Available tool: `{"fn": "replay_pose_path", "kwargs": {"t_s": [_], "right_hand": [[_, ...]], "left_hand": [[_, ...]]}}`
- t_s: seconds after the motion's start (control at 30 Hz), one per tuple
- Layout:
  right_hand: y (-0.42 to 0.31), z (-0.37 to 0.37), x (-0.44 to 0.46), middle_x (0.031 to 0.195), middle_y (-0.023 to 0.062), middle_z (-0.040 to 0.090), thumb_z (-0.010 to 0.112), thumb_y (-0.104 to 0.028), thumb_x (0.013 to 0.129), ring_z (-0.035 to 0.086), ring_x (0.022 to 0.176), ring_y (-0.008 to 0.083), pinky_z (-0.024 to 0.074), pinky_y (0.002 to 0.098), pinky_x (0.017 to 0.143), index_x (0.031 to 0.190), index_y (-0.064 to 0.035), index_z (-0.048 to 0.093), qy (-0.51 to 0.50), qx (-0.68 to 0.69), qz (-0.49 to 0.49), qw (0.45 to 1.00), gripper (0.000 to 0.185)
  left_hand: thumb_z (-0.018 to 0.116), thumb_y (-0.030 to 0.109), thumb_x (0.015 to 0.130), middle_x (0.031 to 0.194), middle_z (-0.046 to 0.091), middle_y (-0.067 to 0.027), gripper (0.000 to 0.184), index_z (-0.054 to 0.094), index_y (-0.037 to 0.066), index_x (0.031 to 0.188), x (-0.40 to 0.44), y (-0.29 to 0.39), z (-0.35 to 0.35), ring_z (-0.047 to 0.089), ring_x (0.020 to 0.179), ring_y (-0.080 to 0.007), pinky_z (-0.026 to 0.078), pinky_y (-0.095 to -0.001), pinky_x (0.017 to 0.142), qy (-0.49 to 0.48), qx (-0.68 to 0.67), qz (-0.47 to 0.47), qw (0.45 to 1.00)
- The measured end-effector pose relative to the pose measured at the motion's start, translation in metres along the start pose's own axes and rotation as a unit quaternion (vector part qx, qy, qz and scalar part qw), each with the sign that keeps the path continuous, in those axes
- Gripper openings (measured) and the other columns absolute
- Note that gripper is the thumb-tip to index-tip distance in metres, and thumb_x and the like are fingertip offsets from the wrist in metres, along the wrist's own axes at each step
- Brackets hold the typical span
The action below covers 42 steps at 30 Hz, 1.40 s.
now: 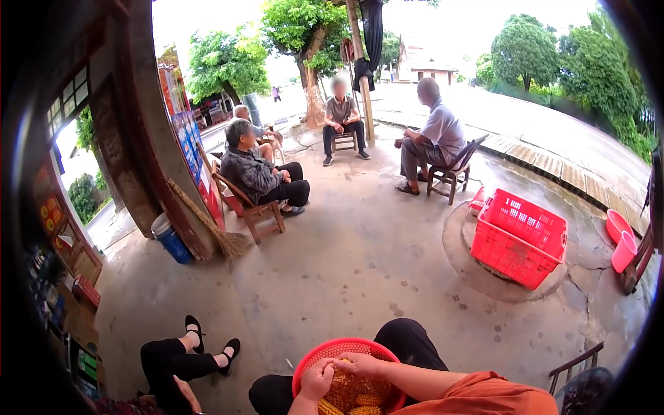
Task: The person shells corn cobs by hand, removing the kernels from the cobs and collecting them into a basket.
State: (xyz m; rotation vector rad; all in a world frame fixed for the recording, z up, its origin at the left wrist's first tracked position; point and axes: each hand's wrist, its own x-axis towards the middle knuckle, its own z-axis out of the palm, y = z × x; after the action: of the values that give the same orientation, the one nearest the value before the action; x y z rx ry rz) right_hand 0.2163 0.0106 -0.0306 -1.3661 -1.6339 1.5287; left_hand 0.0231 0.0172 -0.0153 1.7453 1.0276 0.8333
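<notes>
Meeting close together over a red basket (379, 350) in the head view, the left hand (318, 379) and right hand (361, 364) have curled fingers; whether either holds anything cannot be told. The basket sits at the near middle, between the wearer's dark-trousered knees, with loose yellow kernels (342, 393) inside and yellow corn cobs (369, 400) at its near side. Near left are another person's legs (166, 366) in black. Farther off, a broom (232, 242) leans left, a red crate (510, 253) stands right, and four people sit far back.
</notes>
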Motion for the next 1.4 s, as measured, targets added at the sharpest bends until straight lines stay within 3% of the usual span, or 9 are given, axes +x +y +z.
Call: {"fn": "replay_pose_path", "kwargs": {"t_s": [0.07,0.13,0.23,0.4,0.47,0.57,0.87,1.23,1.4], "right_hand": [[0.005,0.002,0.002,0.104,0.0085,0.065,0.049,-0.046,0.1,0.059,0.099,0.0166,0.0466,0.0304,0.088,0.119,-0.0055,0.06,-0.003,0.005,0.0,1.0,0.046],[0.011,0.004,0.003,0.101,0.0145,0.067,0.049,-0.056,0.097,0.064,0.095,0.0262,0.0494,0.0356,0.084,0.118,-0.0068,0.061,0.015,-0.013,-0.03,0.999,0.055],[0.003,0.002,-0.002,0.101,0.0144,0.067,0.049,-0.055,0.097,0.064,0.095,0.0266,0.0491,0.0355,0.084,0.117,-0.0061,0.061,0.027,-0.009,-0.051,0.998,0.055],[-0.008,-0.005,-0.007,0.1,0.0146,0.067,0.051,-0.054,0.097,0.064,0.096,0.0264,0.0488,0.0353,0.085,0.116,-0.0053,0.061,0.016,-0.041,-0.058,0.997,0.053],[-0.016,-0.006,-0.011,0.1,0.0146,0.067,0.051,-0.053,0.097,0.064,0.096,0.0262,0.0487,0.0352,0.085,0.116,-0.0051,0.062,0.008,-0.045,-0.05,0.998,0.053],[-0.022,-0.006,-0.016,0.1,0.0095,0.066,0.053,-0.046,0.098,0.061,0.095,0.0199,0.0467,0.0326,0.085,0.114,-0.0048,0.061,0.001,0.0,-0.018,1.0,0.044],[-0.013,-0.008,-0.01,0.104,0.008,0.065,0.051,-0.042,0.101,0.059,0.099,0.0174,0.0463,0.0295,0.088,0.116,-0.0044,0.06,-0.004,0.035,-0.023,0.999,0.042],[-0.012,-0.011,-0.01,0.1,0.004,0.063,0.047,-0.04,0.103,0.057,0.091,0.0129,0.0465,0.0277,0.082,0.114,-0.0039,0.061,0.011,0.03,-0.011,0.999,0.04],[-0.027,-0.009,-0.019,0.102,0.0083,0.066,0.046,-0.044,0.101,0.06,0.096,0.0188,0.0467,0.0315,0.085,0.114,-0.0029,0.062,0.028,0.069,-0.009,0.997,0.046]], "left_hand": [[0.055,0.019,0.094,0.089,0.07,-0.0117,0.019,0.068,0.007,0.103,0.0,-0.009,0.001,0.068,0.083,-0.0245,0.052,-0.0332,0.075,0.033,0.05,0.033,0.998],[0.055,0.019,0.094,0.089,0.07,-0.0123,0.019,0.068,0.007,0.101,0.0,-0.011,0.001,0.068,0.083,-0.0261,0.052,-0.0343,0.074,0.043,0.076,0.022,0.996],[0.055,0.019,0.094,0.089,0.07,-0.0127,0.018,0.068,0.007,0.099,0.0,-0.008,0.0,0.068,0.083,-0.0273,0.052,-0.0349,0.074,0.058,0.097,0.009,0.994],[0.056,0.016,0.095,0.089,0.07,-0.0113,0.017,0.067,0.004,0.098,0.003,-0.002,0.004,0.067,0.083,-0.0229,0.052,-0.032,0.074,0.059,0.035,0.03,0.997],[0.056,0.014,0.096,0.089,0.069,-0.008,0.015,0.066,0.002,0.098,0.001,0.007,0.004,0.064,0.083,-0.0155,0.05,-0.0284,0.074,0.046,0.001,0.034,0.998],[0.057,0.012,0.096,0.09,0.068,-0.0042,0.014,0.067,0.002,0.099,0.002,0.003,0.004,0.062,0.084,-0.0106,0.049,-0.026,0.076,0.038,-0.06,-0.006,0.997],[0.06,0.013,0.097,0.095,0.065,-0.0022,0.018,0.061,0.002,0.11,-0.001,0.011,0.001,0.059,0.086,-0.0077,0.048,-0.0217,0.077,-0.016,-0.212,-0.063,0.975],[0.061,0.01,0.094,0.098,0.058,0.0027,0.022,0.062,0.003,0.115,-0.004,0.015,-0.001,0.053,0.09,-0.0054,0.044,-0.0211,0.081,-0.038,-0.204,-0.082,0.975],[0.057,0.014,0.096,0.1,0.066,-0.0067,0.023,0.061,0.001,0.114,0.0,-0.003,0.005,0.062,0.09,-0.0133,0.049,-0.0269,0.079,-0.012,-0.133,-0.004,0.991]]}}
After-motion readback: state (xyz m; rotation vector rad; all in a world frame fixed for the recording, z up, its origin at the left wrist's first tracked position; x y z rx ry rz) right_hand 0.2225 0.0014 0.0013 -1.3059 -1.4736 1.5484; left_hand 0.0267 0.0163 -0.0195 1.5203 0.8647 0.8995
